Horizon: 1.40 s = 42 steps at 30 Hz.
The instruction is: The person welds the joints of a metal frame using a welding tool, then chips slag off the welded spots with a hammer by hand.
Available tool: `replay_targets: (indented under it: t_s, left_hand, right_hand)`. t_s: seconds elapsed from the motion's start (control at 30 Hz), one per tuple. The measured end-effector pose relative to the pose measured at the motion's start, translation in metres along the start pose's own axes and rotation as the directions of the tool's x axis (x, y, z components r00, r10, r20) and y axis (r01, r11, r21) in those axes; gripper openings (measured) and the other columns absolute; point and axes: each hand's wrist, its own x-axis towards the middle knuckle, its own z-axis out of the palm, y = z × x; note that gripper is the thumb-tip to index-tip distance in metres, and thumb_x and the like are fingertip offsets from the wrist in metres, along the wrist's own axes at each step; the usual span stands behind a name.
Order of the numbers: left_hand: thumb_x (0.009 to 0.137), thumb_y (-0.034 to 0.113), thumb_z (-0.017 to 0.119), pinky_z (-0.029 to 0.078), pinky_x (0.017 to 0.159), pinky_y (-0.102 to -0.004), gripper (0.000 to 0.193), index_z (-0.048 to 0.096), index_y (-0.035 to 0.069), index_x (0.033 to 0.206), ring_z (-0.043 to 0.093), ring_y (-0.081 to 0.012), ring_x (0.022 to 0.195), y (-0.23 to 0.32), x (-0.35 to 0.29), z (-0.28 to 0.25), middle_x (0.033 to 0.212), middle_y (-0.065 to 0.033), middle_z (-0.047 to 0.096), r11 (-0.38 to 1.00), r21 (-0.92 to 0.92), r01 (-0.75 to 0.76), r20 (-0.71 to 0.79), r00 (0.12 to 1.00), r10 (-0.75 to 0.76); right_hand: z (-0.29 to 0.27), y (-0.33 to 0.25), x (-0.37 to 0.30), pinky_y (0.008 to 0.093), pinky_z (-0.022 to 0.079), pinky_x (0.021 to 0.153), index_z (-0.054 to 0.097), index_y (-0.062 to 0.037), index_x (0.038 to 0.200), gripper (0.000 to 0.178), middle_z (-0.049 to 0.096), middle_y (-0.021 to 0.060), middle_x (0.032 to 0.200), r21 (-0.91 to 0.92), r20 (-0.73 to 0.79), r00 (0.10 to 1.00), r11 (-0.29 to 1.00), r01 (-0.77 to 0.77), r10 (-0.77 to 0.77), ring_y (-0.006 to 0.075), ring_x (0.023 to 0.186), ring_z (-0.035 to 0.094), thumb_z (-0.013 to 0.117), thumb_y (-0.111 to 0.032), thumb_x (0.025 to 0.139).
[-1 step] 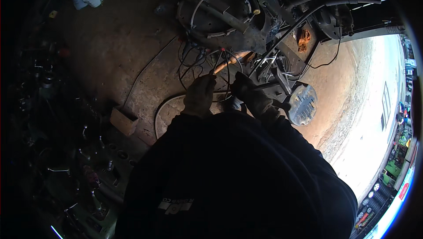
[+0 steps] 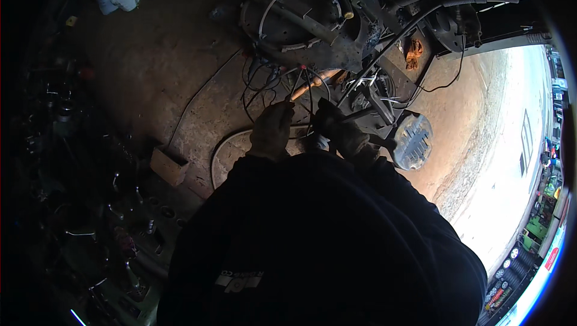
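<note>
My left hand (image 2: 270,131), in a tan-grey work glove, is closed in front of my body. At its fingertips is a small yellowish tip, and beyond that runs an orange-lit rod-like piece (image 2: 311,87); whether I hold it cannot be made out. My right hand (image 2: 341,132), in a darker glove, is closed just to the right, its grip lost in shadow. Thin dark cables (image 2: 264,85) loop just beyond both hands. Further off stands a dark round metal assembly (image 2: 294,16) with a curved rod on top.
To the right is a rounded slotted plate (image 2: 413,141), like a stool seat. A small open box (image 2: 168,167) sits on the floor at left. A hose (image 2: 214,161) curves beside my left arm. Dark machinery with levers (image 2: 117,209) fills the left side. An orange cloth-like item (image 2: 413,54) lies at upper right.
My right hand has shifted very slightly left. My left hand and the things around it look the same.
</note>
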Motion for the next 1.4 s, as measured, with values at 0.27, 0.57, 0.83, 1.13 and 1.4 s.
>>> replay_targets:
  t_s: [0.27, 0.57, 0.83, 1.13, 1.4]
  left_hand:
    - [0.103, 0.019, 0.06, 0.056, 0.083, -0.0414, 0.024, 0.068, 0.006, 0.121, 0.071, -0.0303, 0.098, -0.007, -0.001, -0.004, 0.106, -0.0156, 0.071, 1.0, -0.008, 0.009, 0.046, 0.999, -0.008]
    - [0.081, 0.028, 0.087, 0.056, 0.093, -0.0447, 0.069, 0.056, 0.006, 0.138, 0.066, -0.0345, 0.114, -0.016, -0.008, -0.021, 0.13, -0.0188, 0.062, 0.952, 0.263, -0.157, -0.143, 0.969, 0.2]
    - [0.068, 0.045, 0.095, 0.04, 0.115, -0.0515, 0.119, 0.029, 0.004, 0.159, 0.047, -0.0404, 0.139, -0.021, 0.021, -0.029, 0.149, -0.0231, 0.049, 0.937, 0.347, -0.048, 0.137, 0.991, 0.0]
    - [0.067, 0.04, 0.095, 0.047, 0.107, -0.0511, 0.113, 0.035, 0.002, 0.155, 0.056, -0.039, 0.128, -0.015, 0.019, -0.03, 0.136, -0.0236, 0.054, 0.922, 0.385, -0.036, 0.124, 0.992, -0.013]
    - [0.073, 0.039, 0.09, 0.048, 0.104, -0.0538, 0.109, 0.03, 0.006, 0.157, 0.054, -0.0406, 0.126, -0.005, 0.011, -0.019, 0.135, -0.0244, 0.053, 0.918, 0.397, 0.003, 0.007, 1.0, -0.006]
  right_hand:
    - [0.026, 0.003, 0.019, 0.0346, 0.052, 0.098, 0.052, -0.0019, 0.147, 0.046, 0.067, 0.007, 0.122, -0.17, 0.021, 0.999, 0.984, -0.045, 0.049, 0.0196, 0.117, 0.065, 0.054, -0.029, 0.109]
    - [0.004, 0.033, 0.026, 0.0379, 0.053, 0.101, 0.066, -0.005, 0.127, 0.044, 0.068, 0.0091, 0.121, -0.398, 0.058, 0.997, 0.915, 0.061, -0.041, 0.0288, 0.113, 0.065, 0.069, -0.003, 0.083]
    - [0.0, 0.002, 0.032, 0.0352, 0.051, 0.107, 0.069, -0.0123, 0.132, 0.038, 0.07, 0.0054, 0.128, -0.906, 0.374, 0.927, 0.219, 0.362, 0.015, 0.0234, 0.124, 0.063, 0.068, -0.014, 0.093]
    - [-0.008, 0.002, 0.031, 0.0367, 0.052, 0.106, 0.067, -0.0114, 0.134, 0.039, 0.068, 0.0054, 0.133, -0.855, 0.512, 0.858, 0.073, 0.513, -0.032, 0.0249, 0.125, 0.062, 0.071, -0.021, 0.096]
    - [-0.025, -0.031, -0.007, 0.0369, 0.059, 0.085, 0.056, -0.0037, 0.142, 0.04, 0.07, 0.0103, 0.122, -0.028, -0.173, 0.966, 0.98, -0.197, 0.19, 0.0229, 0.105, 0.07, 0.059, -0.018, 0.105]
